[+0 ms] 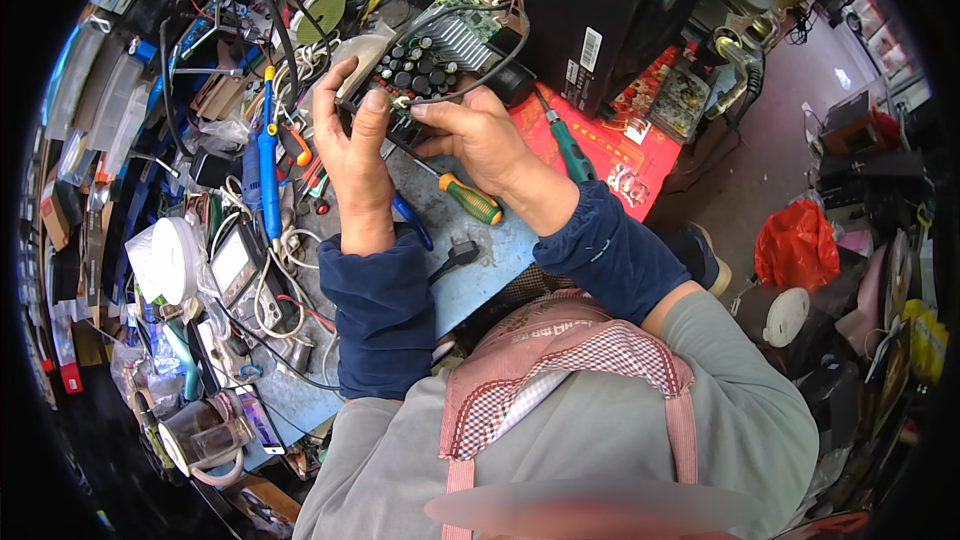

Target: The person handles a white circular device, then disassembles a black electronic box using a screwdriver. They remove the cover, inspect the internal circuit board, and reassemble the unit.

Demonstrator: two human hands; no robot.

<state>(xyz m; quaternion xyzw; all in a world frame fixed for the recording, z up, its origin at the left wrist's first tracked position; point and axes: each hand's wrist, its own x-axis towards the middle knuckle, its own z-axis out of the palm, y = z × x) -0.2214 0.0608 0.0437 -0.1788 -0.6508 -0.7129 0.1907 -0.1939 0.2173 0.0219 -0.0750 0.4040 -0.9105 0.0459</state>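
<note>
My left hand [356, 155] grips the near left edge of a circuit board [420, 70] crowded with black capacitors and a finned metal heat sink [460, 45]. My right hand [490, 140] is closed at the board's near side, thumb and forefinger at the end of a grey cable [450, 97] that loops around the board. Its fingertips are partly hidden. Below the hands, a screwdriver with a yellow-green handle [470, 199] lies on the bench, its shaft pointing toward the board. A green-handled screwdriver [570, 145] rests to the right of my right hand.
A large black speaker-like box [570, 10] stands at the back right beside a red printed sheet [640, 155]. A blue soldering iron [268, 170], tangled wires and a meter [238, 265] crowd the left. A jug [205, 435] and phone [259, 420] sit near the lower left edge.
</note>
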